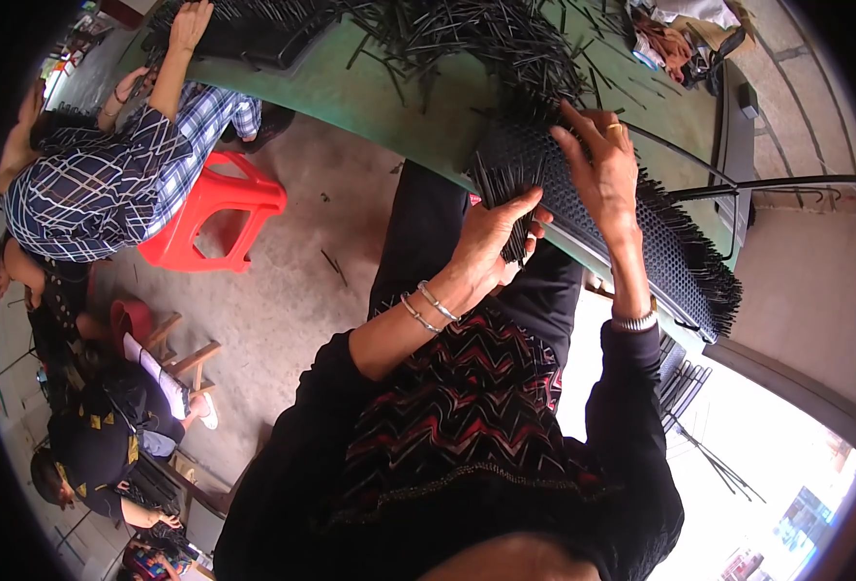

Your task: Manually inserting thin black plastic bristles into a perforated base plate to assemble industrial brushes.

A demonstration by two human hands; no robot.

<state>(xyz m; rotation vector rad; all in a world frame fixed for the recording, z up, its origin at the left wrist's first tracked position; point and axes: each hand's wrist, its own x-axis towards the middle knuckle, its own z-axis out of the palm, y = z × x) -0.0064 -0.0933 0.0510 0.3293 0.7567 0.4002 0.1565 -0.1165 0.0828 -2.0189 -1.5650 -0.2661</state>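
Note:
My left hand [486,237] is closed around a bundle of thin black sticks [504,179], which fans out above the thumb and pokes out below the fingers. Beside it lies a long black perforated board [678,247], with rows of sticks standing in its holes along the far edge and the right end. Over the board, my right hand [607,174] has thumb and forefinger curled close together by the upright sticks; whatever they pinch is too small to make out. The board rests at the near edge of a green table [370,107].
A heap of loose black sticks [476,39] covers the table's far part. Black metal rods [796,181] stick out at the right. Left of me, a person in a checked shirt [94,198] works at the table near a red stool [220,208]. More people sit at lower left.

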